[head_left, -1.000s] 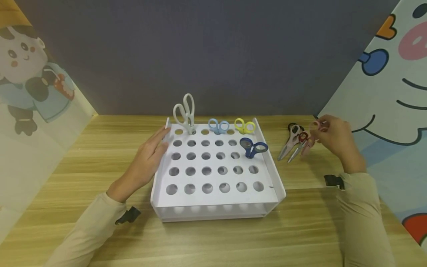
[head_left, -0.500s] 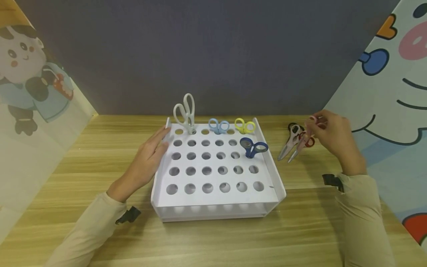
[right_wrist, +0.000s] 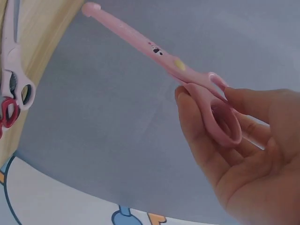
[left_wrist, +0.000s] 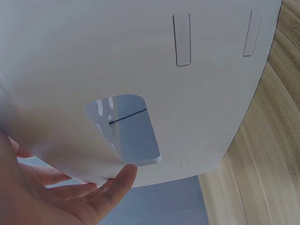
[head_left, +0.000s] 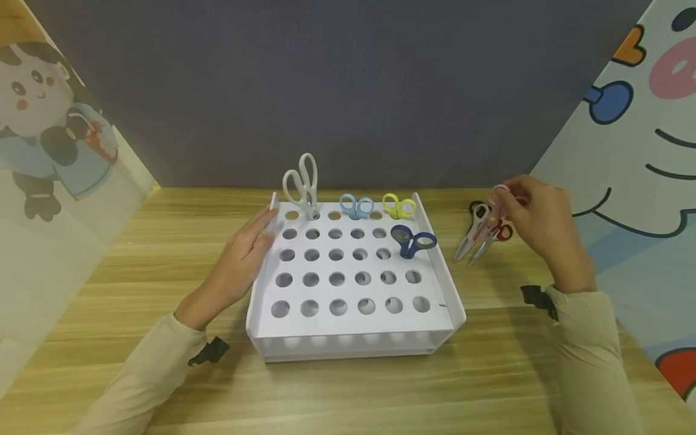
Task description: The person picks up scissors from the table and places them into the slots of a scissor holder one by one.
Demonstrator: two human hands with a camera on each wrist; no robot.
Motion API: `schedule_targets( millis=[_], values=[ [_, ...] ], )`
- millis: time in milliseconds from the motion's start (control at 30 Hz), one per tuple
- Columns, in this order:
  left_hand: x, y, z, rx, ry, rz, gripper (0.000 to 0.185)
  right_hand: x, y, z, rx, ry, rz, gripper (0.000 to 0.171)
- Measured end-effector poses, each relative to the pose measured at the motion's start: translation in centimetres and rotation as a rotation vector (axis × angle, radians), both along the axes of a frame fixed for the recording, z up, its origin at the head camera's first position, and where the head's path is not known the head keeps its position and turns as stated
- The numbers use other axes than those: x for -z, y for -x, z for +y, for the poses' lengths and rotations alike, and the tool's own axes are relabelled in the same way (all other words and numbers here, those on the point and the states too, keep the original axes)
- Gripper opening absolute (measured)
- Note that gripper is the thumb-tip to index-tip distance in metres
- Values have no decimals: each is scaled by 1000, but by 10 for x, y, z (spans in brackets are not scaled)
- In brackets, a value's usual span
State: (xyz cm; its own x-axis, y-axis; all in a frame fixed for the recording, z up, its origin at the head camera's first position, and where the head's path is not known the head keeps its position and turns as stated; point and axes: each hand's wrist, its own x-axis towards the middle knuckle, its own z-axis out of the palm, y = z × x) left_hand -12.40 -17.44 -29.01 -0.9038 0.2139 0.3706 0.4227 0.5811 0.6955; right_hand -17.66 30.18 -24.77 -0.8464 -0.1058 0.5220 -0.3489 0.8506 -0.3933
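Note:
My left hand (head_left: 239, 254) rests along the left side wall of a white rack (head_left: 296, 323) with rows of round holes. In the left wrist view its fingers (left_wrist: 112, 192) touch the panel's edge (left_wrist: 173, 176) beside a handle cutout. My right hand (head_left: 546, 226) holds pink scissors (right_wrist: 206, 96) by the handle loops, between thumb and fingers. A pink sheath (right_wrist: 126, 35) covers their blades. The scissors hang over a small pile: pale pink scissors (head_left: 472, 234), red-handled scissors (head_left: 502, 231) and black-handled ones (head_left: 476, 205) mostly hidden.
White scissors (head_left: 307, 187), light blue scissors (head_left: 356, 207) and yellow scissors (head_left: 399, 206) stand in the rack's back row. Dark blue scissors (head_left: 412, 240) stand in the right column. A grey panel (head_left: 348, 90) rises behind the wooden table (head_left: 348, 399), with printed walls at both sides.
My right hand has lifted the pink scissors off the pile and shifted them slightly left, uncovering more of the red handles. My left hand and the rack have stayed put.

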Motion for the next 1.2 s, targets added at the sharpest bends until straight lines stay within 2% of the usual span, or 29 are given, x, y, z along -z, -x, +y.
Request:
schedule_targets(
  millis=[333,633,800,1200],
  values=[
    [-1,0,1,5,4,-10,47,-7,-10,-13,1,12,168,30],
    [-1,-1,0,6,-1,-3,46,-19,-20,-26,-24,112,292,25],
    [-1,-2,-1,4,-1,-5,46,-23,-26,-35,-6,173,356,22],
    [-2,-1,0,4,8,-10,47,-37,-41,-59,14,286,493,26]
  ],
)
